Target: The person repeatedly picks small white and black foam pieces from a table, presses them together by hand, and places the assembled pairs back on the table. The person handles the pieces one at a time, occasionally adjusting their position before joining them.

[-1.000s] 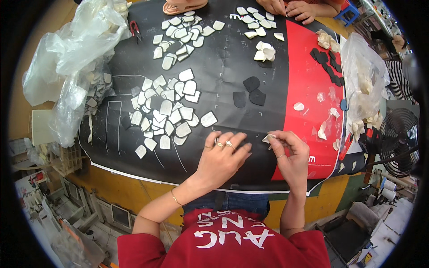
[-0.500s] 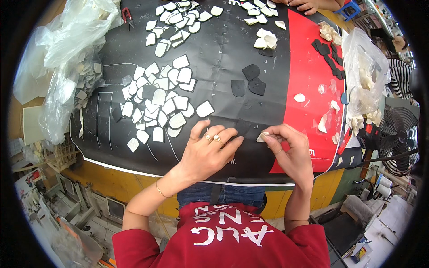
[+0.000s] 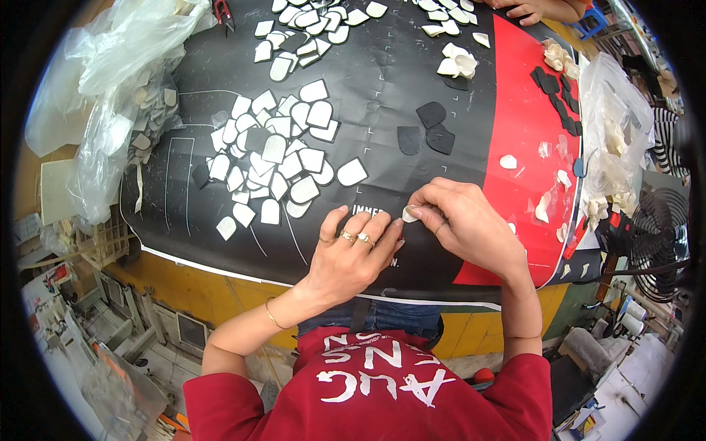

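My right hand (image 3: 467,224) pinches a small cream-white piece (image 3: 410,214) between thumb and forefinger, just above the black mat. Close beside it, my left hand (image 3: 351,250) is curled with its fingertips drawn together over the mat; whatever it holds, if anything, is hidden behind the fingers. Beyond my left hand lies a loose heap of arch-shaped white pads (image 3: 273,151) with dark edges, one of them a single white pad (image 3: 352,172) set apart. Three black pads (image 3: 440,138) of like shape lie beyond my right hand.
A second heap of white pads (image 3: 318,26) lies farther back, near red-handled snips (image 3: 223,13). Crumpled cream scraps (image 3: 457,62) and dark pieces (image 3: 555,95) are strewn rightward. Plastic bags (image 3: 110,81) flank the mat, a fan (image 3: 660,242) stands right, and another person's hand (image 3: 523,10) rests at the far edge.
My right hand has moved left with the cream-white piece, close to my left fingertips. The dark piece seen between my hands no longer shows. The whole view has shifted slightly.
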Available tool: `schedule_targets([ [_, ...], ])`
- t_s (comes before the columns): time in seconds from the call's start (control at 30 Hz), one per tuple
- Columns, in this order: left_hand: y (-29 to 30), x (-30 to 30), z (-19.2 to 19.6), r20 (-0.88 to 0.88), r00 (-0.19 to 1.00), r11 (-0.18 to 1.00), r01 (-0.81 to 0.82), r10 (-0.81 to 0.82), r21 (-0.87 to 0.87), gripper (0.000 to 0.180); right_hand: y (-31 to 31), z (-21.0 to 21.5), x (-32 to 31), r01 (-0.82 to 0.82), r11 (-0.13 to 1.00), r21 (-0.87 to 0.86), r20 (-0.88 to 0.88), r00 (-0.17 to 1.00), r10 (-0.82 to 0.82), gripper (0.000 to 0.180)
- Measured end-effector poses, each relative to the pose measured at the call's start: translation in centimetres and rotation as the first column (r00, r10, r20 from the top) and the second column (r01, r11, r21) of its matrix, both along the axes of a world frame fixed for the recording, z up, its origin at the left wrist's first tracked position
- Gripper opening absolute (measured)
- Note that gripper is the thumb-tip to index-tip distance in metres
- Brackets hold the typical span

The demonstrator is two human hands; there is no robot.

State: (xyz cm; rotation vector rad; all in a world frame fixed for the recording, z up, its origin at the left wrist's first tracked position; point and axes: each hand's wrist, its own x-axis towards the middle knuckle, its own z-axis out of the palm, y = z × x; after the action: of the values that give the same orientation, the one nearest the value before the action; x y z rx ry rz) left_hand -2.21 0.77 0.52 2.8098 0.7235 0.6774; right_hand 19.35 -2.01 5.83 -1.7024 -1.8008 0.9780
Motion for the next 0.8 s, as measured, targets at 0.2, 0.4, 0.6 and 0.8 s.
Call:
schedule_targets([
  [0.2,-0.06,0.01,0.17,-0.024,1.0,1.0,-0.003,0.003,0.01,0.034,0.14,-0.03,0.09,-0.009,1.0,0.002,0.009,1.0,0.009,0.011],
  [0.4,-0.06,0.04,0.2,-0.022,1.0,1.0,-0.005,0.005,0.024,0.033,0.15,-0.07,-0.1,0.012,1.0,-0.011,0.007,1.0,-0.011,0.011],
  [0.6,-0.09,-0.02,0.06,-0.022,1.0,1.0,-0.004,0.004,0.016,0.033,0.12,-0.14,-0.11,0.013,1.0,-0.002,0.008,1.0,-0.013,0.011],
  [0.8,-0.11,0.08,0.07,-0.024,1.0,1.0,-0.009,0.01,0.019,0.039,0.0,-0.3,-0.28,0.021,1.0,0.005,0.022,1.0,-0.021,0.011],
])
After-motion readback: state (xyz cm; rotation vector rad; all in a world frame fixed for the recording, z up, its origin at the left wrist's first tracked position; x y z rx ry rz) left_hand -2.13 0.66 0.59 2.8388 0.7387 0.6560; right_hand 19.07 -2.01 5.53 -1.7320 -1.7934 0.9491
